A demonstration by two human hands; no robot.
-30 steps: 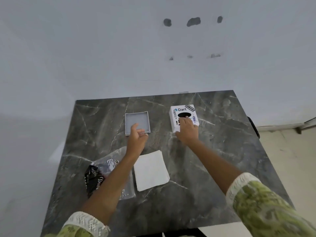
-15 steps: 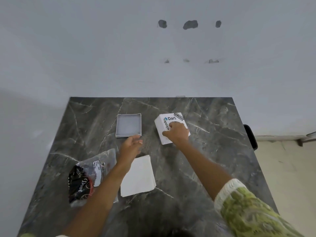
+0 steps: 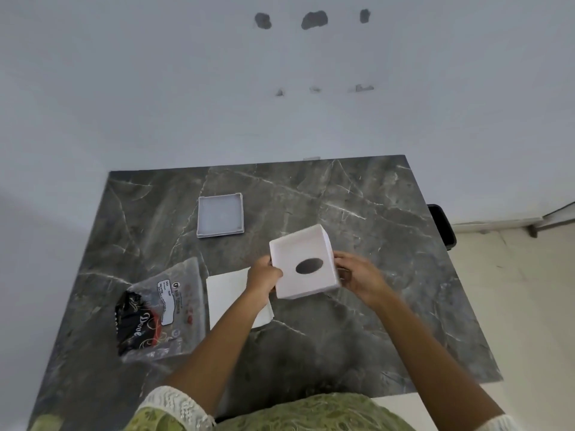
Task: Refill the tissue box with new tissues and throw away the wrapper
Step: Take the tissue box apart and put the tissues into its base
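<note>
Tissue box (image 3: 303, 266) was held above table (image 3: 389, 275), inverted, left hand (image 3: 264, 276) and right hand (image 3: 361, 275) fingers clamped on opposite walls. Probably light, stiff shell; side grip suited. Tissue stack (image 3: 230, 290) lay below.

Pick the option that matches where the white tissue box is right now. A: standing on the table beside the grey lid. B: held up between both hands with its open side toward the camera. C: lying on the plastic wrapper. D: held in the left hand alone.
B: the tissue box is gripped by the left hand and right hand, its hollow inside and oval slot facing the camera.
</note>
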